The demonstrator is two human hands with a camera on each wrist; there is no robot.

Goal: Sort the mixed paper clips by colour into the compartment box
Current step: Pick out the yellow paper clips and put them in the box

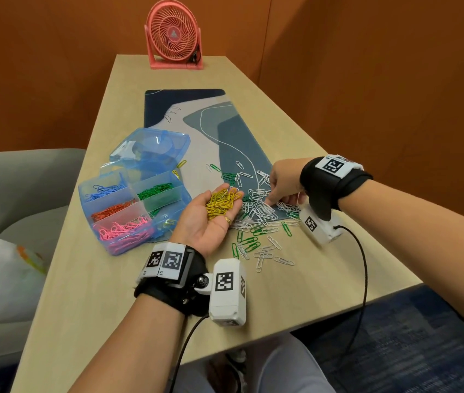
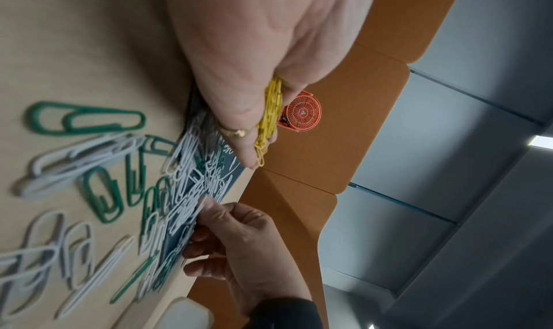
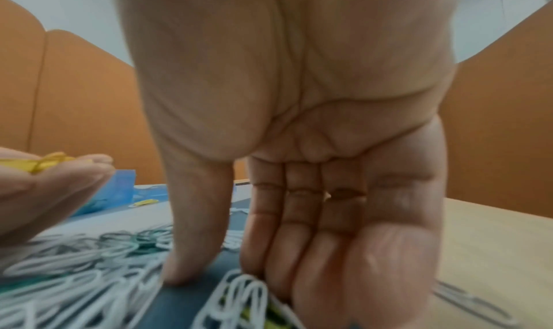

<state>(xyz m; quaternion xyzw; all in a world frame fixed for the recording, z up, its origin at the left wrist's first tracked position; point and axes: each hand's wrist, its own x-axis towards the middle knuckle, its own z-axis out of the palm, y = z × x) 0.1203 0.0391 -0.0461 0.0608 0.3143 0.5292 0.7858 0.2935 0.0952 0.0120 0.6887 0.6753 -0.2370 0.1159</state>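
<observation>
You've got a black strap on each wrist (image 1: pixel 335 181), topped by white blocks with black-and-white fiducial tags (image 1: pixel 333 165). A white tagged camera box (image 1: pixel 229 292) hangs off each strap, the left one on a metal ball joint (image 1: pixel 203 281), each trailing a black cable (image 1: pixel 362 265). Bare forearms, thin gold ring (image 1: pixel 228 219) on your left hand (image 1: pixel 211 219).

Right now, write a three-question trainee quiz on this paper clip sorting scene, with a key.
1. True or false: the left hand, palm up, carries a heap of yellow paper clips.
2. Which colour already fills the nearest compartment of the translucent blue plastic compartment box? A pink, B white, C yellow.
3. Fill in: the right hand reaches its fingertips into the loose pile of white and ____ paper clips on the wooden table.

Key: 1 true; 2 A; 3 green.
</observation>
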